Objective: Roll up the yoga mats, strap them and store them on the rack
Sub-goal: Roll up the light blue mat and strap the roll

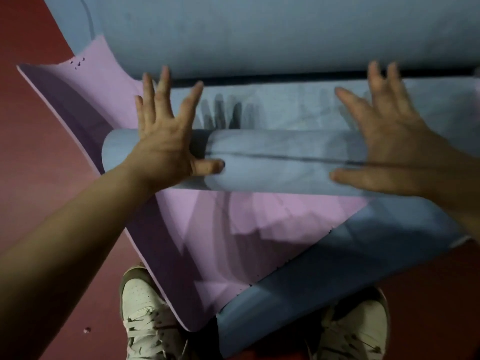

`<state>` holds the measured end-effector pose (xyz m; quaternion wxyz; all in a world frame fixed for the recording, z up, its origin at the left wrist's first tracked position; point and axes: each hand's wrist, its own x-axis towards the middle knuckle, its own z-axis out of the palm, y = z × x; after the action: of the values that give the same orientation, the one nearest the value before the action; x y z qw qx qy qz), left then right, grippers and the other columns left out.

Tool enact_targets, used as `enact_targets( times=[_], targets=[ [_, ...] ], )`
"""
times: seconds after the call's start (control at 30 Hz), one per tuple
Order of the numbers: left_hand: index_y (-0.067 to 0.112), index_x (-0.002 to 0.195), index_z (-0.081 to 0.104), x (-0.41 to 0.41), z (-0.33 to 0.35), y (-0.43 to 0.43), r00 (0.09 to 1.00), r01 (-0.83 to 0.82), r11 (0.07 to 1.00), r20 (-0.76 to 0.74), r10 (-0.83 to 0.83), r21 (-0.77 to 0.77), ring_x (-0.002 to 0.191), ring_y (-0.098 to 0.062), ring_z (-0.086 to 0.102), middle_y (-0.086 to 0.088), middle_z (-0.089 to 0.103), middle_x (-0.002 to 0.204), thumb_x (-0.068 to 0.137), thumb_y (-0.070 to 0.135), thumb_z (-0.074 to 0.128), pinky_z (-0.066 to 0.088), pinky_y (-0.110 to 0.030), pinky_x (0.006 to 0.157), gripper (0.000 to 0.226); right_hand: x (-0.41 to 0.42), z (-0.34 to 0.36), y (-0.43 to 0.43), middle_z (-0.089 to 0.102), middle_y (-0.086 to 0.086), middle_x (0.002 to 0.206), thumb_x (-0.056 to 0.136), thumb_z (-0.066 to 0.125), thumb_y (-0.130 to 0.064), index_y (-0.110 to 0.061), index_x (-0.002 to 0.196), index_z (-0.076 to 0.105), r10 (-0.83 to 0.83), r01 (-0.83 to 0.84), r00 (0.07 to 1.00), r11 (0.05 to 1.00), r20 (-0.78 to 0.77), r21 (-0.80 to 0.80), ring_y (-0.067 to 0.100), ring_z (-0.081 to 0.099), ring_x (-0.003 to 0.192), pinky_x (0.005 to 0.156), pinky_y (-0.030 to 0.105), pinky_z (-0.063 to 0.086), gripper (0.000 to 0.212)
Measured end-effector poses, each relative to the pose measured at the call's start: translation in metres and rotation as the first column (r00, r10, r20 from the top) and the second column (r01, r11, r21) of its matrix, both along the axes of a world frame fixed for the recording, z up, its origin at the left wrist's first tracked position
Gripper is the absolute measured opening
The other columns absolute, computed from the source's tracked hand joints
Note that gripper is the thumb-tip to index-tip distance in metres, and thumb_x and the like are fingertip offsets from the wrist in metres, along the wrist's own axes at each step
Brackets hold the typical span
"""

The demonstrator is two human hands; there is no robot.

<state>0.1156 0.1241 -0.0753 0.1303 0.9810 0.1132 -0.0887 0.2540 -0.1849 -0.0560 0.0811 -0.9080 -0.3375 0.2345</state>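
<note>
Left forearm [65, 229] stretches forward, left hand [166, 144] flat on mat roll [272, 165] near its left end, fingers spread; right hand [389, 144] flat toward its right end, fingers apart.

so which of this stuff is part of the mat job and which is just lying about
In the job: blue roll, pressed by left hand and right hand; pink mat under it; second blue mat near the feet.
Just there: white shoes, red floor.
</note>
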Motion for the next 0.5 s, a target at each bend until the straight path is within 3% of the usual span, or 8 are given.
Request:
enact_targets(
  times=[0.03, 0.1, 0.2, 0.27, 0.37, 0.43, 0.5],
  targets=[
    [0.016, 0.152, 0.033, 0.003, 0.003, -0.001, 0.998, -0.061, 0.998, 0.015, 0.061, -0.028, 0.144, -0.056, 0.005, -0.028, 0.010, 0.159, 0.058, 0.081, 0.053, 0.008, -0.066, 0.114, 0.116, 0.001, -0.002, -0.001, -0.011, 0.012, 0.163, 0.055, 0.065, -0.065, -0.024, 0.154, 0.017, -0.032, 0.031, 0.999, 0.998, 0.016, 0.060, 0.029, -0.016, 0.150, 0.120, 0.047, 0.004, 0.118],
    [0.016, 0.137, 0.051, 0.010, 0.008, -0.004, 0.995, -0.062, 0.992, 0.067, 0.070, -0.111, 0.132, -0.045, 0.033, -0.021, 0.035, 0.144, 0.069, 0.069, 0.058, 0.029, -0.056, 0.112, 0.086, -0.001, -0.005, -0.004, 0.018, 0.018, 0.157, 0.065, 0.074, -0.053, -0.015, 0.143, 0.036, -0.073, 0.066, 0.997, 0.984, 0.040, 0.167, 0.033, 0.010, 0.148, 0.118, 0.038, 0.013, 0.095],
    [0.015, 0.115, 0.065, 0.010, 0.010, -0.005, 0.994, 0.068, 0.975, 0.097, -0.049, -0.211, 0.103, -0.030, 0.049, -0.007, 0.054, 0.111, 0.078, 0.061, 0.051, 0.044, -0.042, 0.092, 0.061, -0.007, -0.007, -0.005, 0.045, 0.011, 0.126, 0.066, 0.076, -0.043, -0.014, 0.122, 0.053, -0.090, 0.073, 0.994, 0.971, 0.066, 0.227, 0.032, 0.037, 0.123, 0.104, 0.038, 0.032, 0.067],
    [0.014, 0.122, 0.063, 0.002, 0.010, -0.005, 0.989, 0.131, 0.972, 0.098, -0.114, -0.194, 0.102, -0.028, 0.050, -0.007, 0.054, 0.112, 0.078, 0.067, 0.054, 0.043, -0.038, 0.093, 0.070, -0.009, -0.004, -0.006, 0.051, 0.006, 0.118, 0.068, 0.072, -0.047, -0.018, 0.118, 0.056, -0.099, 0.077, 0.991, 0.971, 0.088, 0.225, 0.031, 0.042, 0.115, 0.099, 0.045, 0.040, 0.060],
    [0.007, 0.138, 0.049, -0.012, 0.009, -0.014, 0.978, 0.207, 0.978, 0.024, -0.206, -0.037, 0.114, -0.034, 0.046, -0.015, 0.049, 0.128, 0.059, 0.074, 0.069, 0.040, -0.045, 0.102, 0.105, -0.008, -0.002, -0.007, 0.057, 0.001, 0.118, 0.077, 0.065, -0.057, -0.022, 0.119, 0.058, -0.086, 0.055, 0.987, 0.976, 0.137, 0.211, 0.029, 0.048, 0.112, 0.096, 0.047, 0.044, 0.055],
    [0.004, 0.141, 0.042, -0.014, 0.005, -0.023, 0.975, 0.224, 0.971, -0.025, -0.223, 0.081, 0.121, -0.039, 0.044, -0.019, 0.046, 0.134, 0.045, 0.066, 0.084, 0.036, -0.050, 0.109, 0.122, -0.010, -0.001, -0.008, 0.056, 0.001, 0.122, 0.072, 0.061, -0.065, -0.023, 0.124, 0.056, -0.073, 0.047, 0.987, 0.984, 0.142, 0.175, 0.028, 0.049, 0.115, 0.098, 0.046, 0.044, 0.066],
    [0.001, 0.141, 0.041, -0.010, 0.001, -0.028, 0.976, 0.219, 0.962, -0.046, -0.215, 0.162, 0.122, -0.043, 0.044, -0.023, 0.046, 0.135, 0.035, 0.060, 0.092, 0.032, -0.055, 0.112, 0.131, -0.014, -0.001, -0.009, 0.053, 0.004, 0.129, 0.058, 0.072, -0.069, -0.020, 0.132, 0.051, -0.036, 0.021, 0.990, 0.994, 0.137, 0.106, 0.030, 0.048, 0.119, 0.103, 0.047, 0.042, 0.092]
  ],
)
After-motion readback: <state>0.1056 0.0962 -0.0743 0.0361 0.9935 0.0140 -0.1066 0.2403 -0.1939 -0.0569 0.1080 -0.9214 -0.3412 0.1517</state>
